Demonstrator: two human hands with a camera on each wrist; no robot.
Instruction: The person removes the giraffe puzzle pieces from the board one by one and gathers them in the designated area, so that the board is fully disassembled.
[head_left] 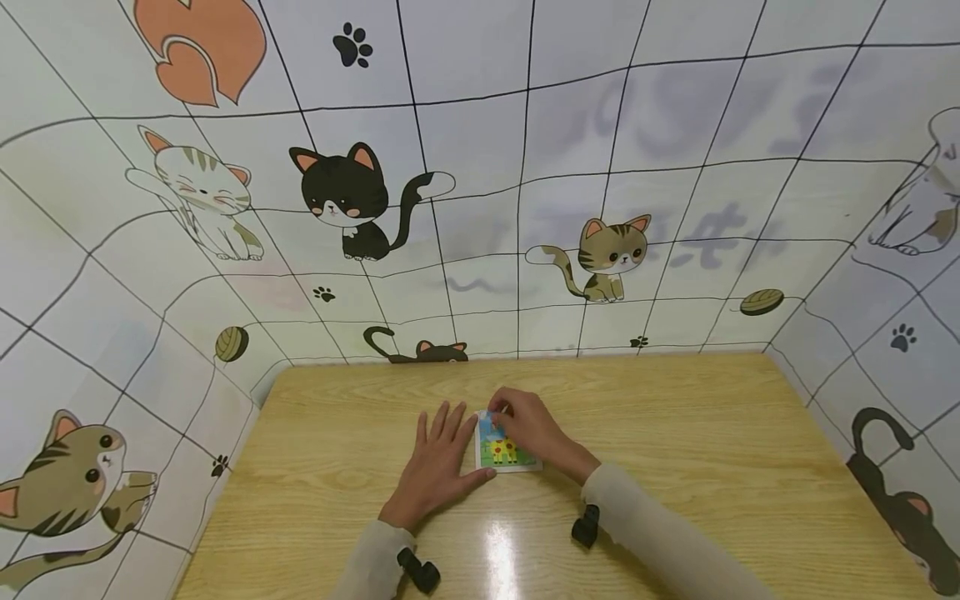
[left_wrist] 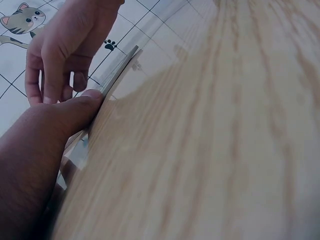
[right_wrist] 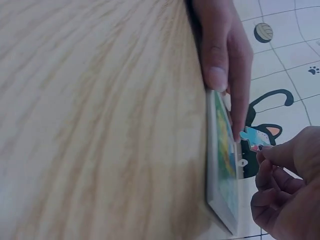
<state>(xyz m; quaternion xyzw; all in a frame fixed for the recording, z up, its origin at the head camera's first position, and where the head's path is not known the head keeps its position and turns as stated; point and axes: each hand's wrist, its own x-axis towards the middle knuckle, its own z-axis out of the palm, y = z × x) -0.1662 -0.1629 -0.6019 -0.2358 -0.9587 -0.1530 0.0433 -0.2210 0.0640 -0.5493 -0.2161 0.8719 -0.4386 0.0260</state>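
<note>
A small square jigsaw puzzle (head_left: 508, 469) with a white border lies on the table, showing a yellow animal on green under blue sky. My left hand (head_left: 437, 463) lies flat at its left side, fingers spread and thumb at the lower left corner; in the right wrist view that thumb presses on the puzzle's edge (right_wrist: 214, 175). Over the upper part of the puzzle is my right hand (head_left: 531, 427). It pinches a light blue puzzle piece (right_wrist: 257, 138) between thumb and fingers, held just above the board in the right wrist view.
The wooden table (head_left: 637, 417) reaches back to a wall (head_left: 480, 208) printed with cats, paws and grid lines. Side walls rise at left and right. Black wrist cameras (head_left: 418, 572) sit on both sleeves.
</note>
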